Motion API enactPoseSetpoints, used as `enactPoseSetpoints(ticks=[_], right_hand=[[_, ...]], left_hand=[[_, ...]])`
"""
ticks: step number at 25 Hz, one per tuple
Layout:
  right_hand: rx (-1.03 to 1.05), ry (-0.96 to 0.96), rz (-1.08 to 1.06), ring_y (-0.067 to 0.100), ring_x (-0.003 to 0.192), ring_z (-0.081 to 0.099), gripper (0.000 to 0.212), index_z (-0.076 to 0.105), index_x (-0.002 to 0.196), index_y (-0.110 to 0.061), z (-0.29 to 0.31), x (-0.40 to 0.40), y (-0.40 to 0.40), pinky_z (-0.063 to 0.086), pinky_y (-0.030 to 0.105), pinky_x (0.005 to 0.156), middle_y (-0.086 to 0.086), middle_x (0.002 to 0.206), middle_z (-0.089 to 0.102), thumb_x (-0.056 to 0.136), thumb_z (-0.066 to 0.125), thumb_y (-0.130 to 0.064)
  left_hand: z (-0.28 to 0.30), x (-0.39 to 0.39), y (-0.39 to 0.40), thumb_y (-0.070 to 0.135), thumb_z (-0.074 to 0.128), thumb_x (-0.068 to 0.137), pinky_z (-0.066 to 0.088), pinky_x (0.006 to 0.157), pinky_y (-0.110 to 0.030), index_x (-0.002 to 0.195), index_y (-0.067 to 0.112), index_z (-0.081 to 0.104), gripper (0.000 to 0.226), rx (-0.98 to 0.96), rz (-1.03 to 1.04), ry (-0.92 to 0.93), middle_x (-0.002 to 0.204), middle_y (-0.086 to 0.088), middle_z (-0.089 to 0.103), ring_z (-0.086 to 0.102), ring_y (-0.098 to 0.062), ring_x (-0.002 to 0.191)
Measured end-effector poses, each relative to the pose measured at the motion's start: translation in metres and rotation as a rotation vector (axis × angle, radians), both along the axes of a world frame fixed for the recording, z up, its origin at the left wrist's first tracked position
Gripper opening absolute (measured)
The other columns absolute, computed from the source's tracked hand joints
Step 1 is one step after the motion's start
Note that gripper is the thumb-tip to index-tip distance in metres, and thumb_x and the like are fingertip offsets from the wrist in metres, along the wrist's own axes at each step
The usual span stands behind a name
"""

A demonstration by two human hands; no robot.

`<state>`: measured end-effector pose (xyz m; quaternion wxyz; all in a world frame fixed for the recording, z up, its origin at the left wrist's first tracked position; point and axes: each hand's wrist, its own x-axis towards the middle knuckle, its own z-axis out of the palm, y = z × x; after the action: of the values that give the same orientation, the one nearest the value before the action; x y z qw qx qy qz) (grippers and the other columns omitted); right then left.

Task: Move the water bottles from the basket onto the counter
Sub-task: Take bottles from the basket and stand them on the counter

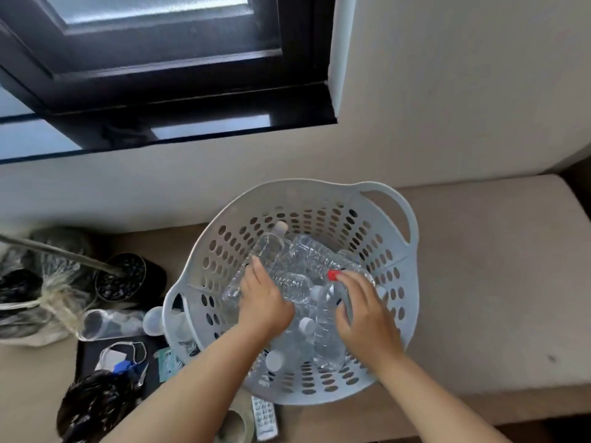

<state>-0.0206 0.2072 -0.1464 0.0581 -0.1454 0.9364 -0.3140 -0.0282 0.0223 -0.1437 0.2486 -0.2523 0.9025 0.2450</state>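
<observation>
A pale grey perforated basket (388,199) with two handles stands on the beige counter (486,282). Several clear plastic water bottles (307,251) lie jumbled inside it, most with white caps. My left hand (265,298) lies palm down on the pile, fingertips on a long bottle (268,247) that points to the far left wall; its grip is hidden. My right hand (364,311) curls thumb and fingers around the neck of a red-capped bottle (329,340), whose red cap (333,275) shows at my fingertips.
Left of the basket lie another clear bottle (112,324), a dark pot (128,279) with a stick, bags and a black mat (88,353) with small items. A remote (265,420) and a tape roll (236,426) sit at the front edge. Bare counter stretches to the right.
</observation>
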Motion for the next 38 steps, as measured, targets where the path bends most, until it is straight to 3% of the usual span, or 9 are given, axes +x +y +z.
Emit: enactPoseSetpoints(ticks=[4, 10, 15, 19, 23, 26, 29, 32, 38], right_hand=[[-0.088, -0.02, -0.185, 0.009, 0.129, 0.043, 0.046, 0.053, 0.132, -0.01, -0.017, 0.003, 0.001, 0.028, 0.003, 0.102, 0.001, 0.141, 0.047, 0.087, 0.059, -0.005], [-0.142, -0.03, -0.205, -0.003, 0.123, 0.036, 0.041, 0.052, 0.128, -0.016, -0.025, -0.001, 0.001, 0.03, -0.006, 0.084, -0.003, 0.142, 0.039, 0.088, 0.058, -0.007], [-0.218, -0.071, -0.217, -0.009, 0.117, 0.032, 0.037, 0.055, 0.123, -0.017, -0.02, -0.004, -0.004, 0.025, -0.011, 0.084, -0.002, 0.14, 0.039, 0.088, 0.057, -0.003], [-0.314, -0.157, -0.224, -0.023, 0.117, 0.032, 0.034, 0.054, 0.12, -0.024, -0.013, -0.006, -0.002, 0.032, -0.002, 0.09, -0.015, 0.135, 0.035, 0.092, 0.053, -0.005], [-0.662, -0.348, -0.451, 0.005, 0.101, 0.059, 0.04, 0.053, 0.12, -0.033, -0.001, -0.011, 0.003, 0.052, 0.028, 0.089, -0.006, 0.126, 0.054, 0.093, 0.053, -0.004], [-0.947, -0.482, -0.523, 0.02, 0.1, 0.066, 0.028, 0.058, 0.114, -0.024, 0.01, -0.017, 0.006, 0.054, 0.035, 0.087, -0.002, 0.115, 0.064, 0.095, 0.053, -0.004], [-0.963, -0.744, -0.417, 0.024, 0.096, 0.066, 0.019, 0.063, 0.111, -0.018, 0.011, -0.021, 0.002, 0.057, 0.033, 0.079, 0.009, 0.111, 0.067, 0.098, 0.051, -0.014], [-0.82, -0.87, -0.417, 0.019, 0.094, 0.063, 0.019, 0.062, 0.113, -0.02, 0.006, -0.015, 0.001, 0.055, 0.027, 0.076, 0.006, 0.108, 0.067, 0.098, 0.052, -0.022], [-1.024, -1.113, -0.424, 0.021, 0.11, 0.067, 0.032, 0.061, 0.126, -0.021, -0.002, -0.01, 0.006, 0.05, 0.047, 0.098, 0.004, 0.123, 0.069, 0.097, 0.049, -0.028]], left_hand=[[-0.03, -0.036, -0.004, 0.029, 0.064, 0.086, 0.021, 0.116, -0.051, 0.15, 0.002, -0.016, 0.106, -0.194, 0.004, -0.108, 0.158, -0.018, 0.007, 0.013, -0.036, 0.145], [-0.069, -0.041, -0.036, 0.042, 0.05, 0.095, 0.037, 0.104, -0.055, 0.151, 0.006, 0.006, 0.08, -0.263, 0.015, -0.108, 0.15, -0.018, 0.031, 0.033, -0.037, 0.136], [-0.056, -0.032, -0.031, 0.047, 0.057, 0.09, 0.042, 0.099, -0.052, 0.136, 0.005, 0.033, 0.067, -0.317, 0.11, 0.012, 0.137, -0.017, 0.047, 0.044, -0.036, 0.127], [-0.014, -0.008, -0.003, 0.052, 0.063, 0.082, 0.05, 0.094, -0.05, 0.134, 0.019, 0.036, 0.067, 0.092, 0.386, 0.264, 0.125, -0.008, 0.057, 0.059, -0.027, 0.11], [0.035, 0.027, 0.033, 0.04, 0.076, 0.076, 0.058, 0.085, -0.041, 0.135, 0.024, 0.033, 0.074, 0.42, 0.538, 0.352, 0.103, 0.007, 0.063, 0.068, -0.013, 0.089], [0.047, 0.054, 0.062, 0.035, 0.085, 0.067, 0.051, 0.091, -0.029, 0.13, 0.026, 0.032, 0.083, 0.464, 0.654, 0.384, 0.106, 0.015, 0.053, 0.06, -0.006, 0.098], [0.039, 0.067, 0.082, 0.028, 0.09, 0.061, 0.044, 0.072, -0.011, 0.119, 0.028, 0.035, 0.079, 0.48, 0.771, 0.384, 0.103, 0.016, 0.056, 0.057, 0.009, 0.091], [0.033, 0.069, 0.087, 0.024, 0.091, 0.06, 0.046, 0.067, -0.01, 0.118, 0.032, 0.034, 0.081, 0.494, 0.788, 0.36, 0.097, 0.013, 0.063, 0.061, 0.012, 0.086], [0.04, 0.064, 0.076, 0.032, 0.087, 0.064, 0.042, 0.082, -0.011, 0.125, 0.04, 0.035, 0.081, 0.494, 0.516, 0.303, 0.108, 0.021, 0.06, 0.056, 0.007, 0.103]])
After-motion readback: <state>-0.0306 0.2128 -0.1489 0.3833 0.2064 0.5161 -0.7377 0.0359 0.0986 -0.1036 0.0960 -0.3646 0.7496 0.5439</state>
